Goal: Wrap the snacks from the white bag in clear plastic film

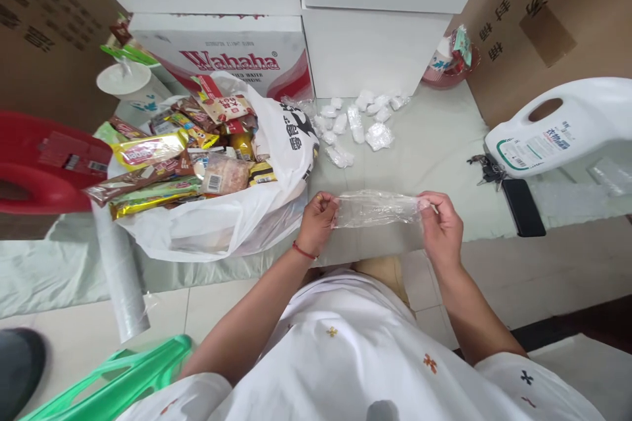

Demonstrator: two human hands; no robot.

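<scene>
A clear plastic bag (378, 208) is stretched sideways between my two hands, just over the front edge of the cloth-covered table. My left hand (318, 220) pinches its left end; a red cord circles that wrist. The other end is pinched by my right hand (441, 223), thumb against fingers. Beyond the bag lie several small white bundles (379, 136) wrapped in clear film, loosely heaped against the boxes. Close to my left hand sits a white carrier bag (172, 233) full of packaged snacks (153, 148).
White boxes (365, 46) and a Wahaha carton (222, 52) wall off the back. A white detergent jug (557, 125), keys (488, 170) and a black phone (524, 207) lie on the right. Leftward are a red container (54, 164), a plastic film roll (121, 276) and a paper cup (133, 85).
</scene>
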